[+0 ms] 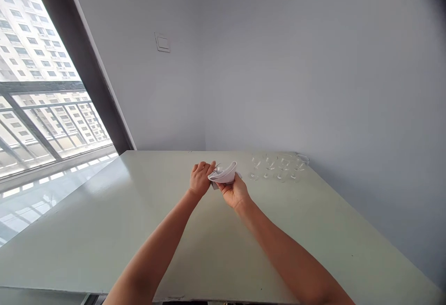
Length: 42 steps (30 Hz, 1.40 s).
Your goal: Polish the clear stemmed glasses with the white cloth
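Both my hands meet above the middle of the table. My left hand (pixel 200 178) has its fingers closed at the left end of a clear glass (pixel 219 168), probably a stemmed one; most of it is hidden. A folded white cloth (pixel 225 175) wraps around the glass from the near side and the right. My right hand (pixel 237 192) grips this cloth from below and the right, thumb side up. To the right of my hands, several clear stemmed glasses (pixel 280 168) stand in a group on the table.
The pale green-white table (pixel 139 240) reaches back to a grey wall (pixel 313 63). A clear glass rim (pixel 302 158) shows behind the stemmed glasses, near the table's right edge. On the left are a window (pixel 38 63) and a light switch (pixel 162 43) on the wall.
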Available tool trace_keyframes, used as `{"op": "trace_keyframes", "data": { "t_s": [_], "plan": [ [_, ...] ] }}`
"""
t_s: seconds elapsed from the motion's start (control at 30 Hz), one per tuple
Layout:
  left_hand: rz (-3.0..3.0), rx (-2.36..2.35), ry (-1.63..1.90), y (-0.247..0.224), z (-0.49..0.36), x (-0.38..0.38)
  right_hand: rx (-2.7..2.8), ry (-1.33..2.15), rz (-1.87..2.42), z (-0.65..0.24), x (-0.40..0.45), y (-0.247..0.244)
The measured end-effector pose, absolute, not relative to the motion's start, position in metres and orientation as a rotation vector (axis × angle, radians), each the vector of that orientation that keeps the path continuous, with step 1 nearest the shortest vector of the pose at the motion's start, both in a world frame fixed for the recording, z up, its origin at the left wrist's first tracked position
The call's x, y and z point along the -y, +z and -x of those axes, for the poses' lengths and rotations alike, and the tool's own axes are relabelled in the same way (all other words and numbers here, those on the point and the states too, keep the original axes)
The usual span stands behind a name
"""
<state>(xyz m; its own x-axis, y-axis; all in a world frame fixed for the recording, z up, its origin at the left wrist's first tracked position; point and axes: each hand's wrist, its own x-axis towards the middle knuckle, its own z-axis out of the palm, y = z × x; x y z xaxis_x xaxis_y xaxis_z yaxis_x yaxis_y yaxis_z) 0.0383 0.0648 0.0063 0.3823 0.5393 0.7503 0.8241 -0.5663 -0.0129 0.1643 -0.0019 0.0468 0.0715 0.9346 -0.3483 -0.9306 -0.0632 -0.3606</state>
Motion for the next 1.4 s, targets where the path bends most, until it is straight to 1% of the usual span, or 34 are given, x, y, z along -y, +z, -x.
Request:
{"op": "trace_keyframes", "data": {
  "t_s": [0.1, 0.2, 0.27, 0.33, 0.4, 0.5, 0.63, 0.7, 0.77, 0.9, 0.97, 1.03, 1.1, 1.2, 1.3, 1.4],
  "plan": [
    [2.295, 1.374, -1.201, 0.005, -0.044, -0.067, 0.055, 1.552, 0.579, -0.166, 0.008, 0.056],
    [2.357, 1.735, -1.669, 0.009, -0.047, -0.068, 0.204, 1.580, 0.584, -0.169, 0.015, 0.066],
    [2.354, 1.930, -1.969, 0.011, -0.049, -0.070, 0.413, 1.523, 0.641, -0.175, 0.016, 0.069],
    [2.378, 2.011, -2.118, 0.012, -0.050, -0.073, 0.683, 1.333, 0.792, -0.186, 0.011, 0.069],
    [2.462, 2.016, -2.202, 0.014, -0.050, -0.074, 0.900, 1.025, 0.972, -0.199, 0.002, 0.065],
    [2.622, 1.973, -2.329, 0.019, -0.050, -0.072, 1.018, 0.629, 1.134, -0.217, -0.012, 0.057],
    [2.730, 1.893, -2.529, 0.025, -0.056, -0.064, 1.066, 0.442, 1.161, -0.227, -0.015, 0.055],
    [2.708, 1.867, -2.672, 0.025, -0.061, -0.060, 1.109, 0.361, 1.099, -0.223, -0.010, 0.058],
    [2.722, 1.853, -2.694, 0.025, -0.068, -0.055, 1.233, 0.322, 0.994, -0.215, -0.005, 0.060],
    [3.008, 1.696, -2.415, 0.028, -0.082, -0.038, 1.606, 0.370, 0.834, -0.201, 0.001, 0.062],
    [3.083, 1.614, -2.384, 0.031, -0.088, -0.029, 1.625, 0.387, 0.821, -0.201, 0.000, 0.061],
    [3.140, 1.567, -2.420, 0.034, -0.093, -0.023, 1.496, 0.419, 0.821, -0.204, -0.001, 0.061],
    [3.271, 1.526, -2.412, 0.036, -0.096, -0.019, 1.296, 0.523, 0.830, -0.209, -0.003, 0.060],
    [3.451, 1.446, -2.414, 0.037, -0.099, -0.017, 0.980, 0.838, 0.838, -0.213, -0.010, 0.056],
    [3.467, 1.407, -2.555, 0.034, -0.100, -0.020, 0.790, 1.148, 0.812, -0.212, -0.019, 0.047],
    [3.385, 1.528, -2.608, 0.028, -0.100, -0.025, 0.727, 1.261, 0.819, -0.205, -0.024, 0.036]
  ]
}}
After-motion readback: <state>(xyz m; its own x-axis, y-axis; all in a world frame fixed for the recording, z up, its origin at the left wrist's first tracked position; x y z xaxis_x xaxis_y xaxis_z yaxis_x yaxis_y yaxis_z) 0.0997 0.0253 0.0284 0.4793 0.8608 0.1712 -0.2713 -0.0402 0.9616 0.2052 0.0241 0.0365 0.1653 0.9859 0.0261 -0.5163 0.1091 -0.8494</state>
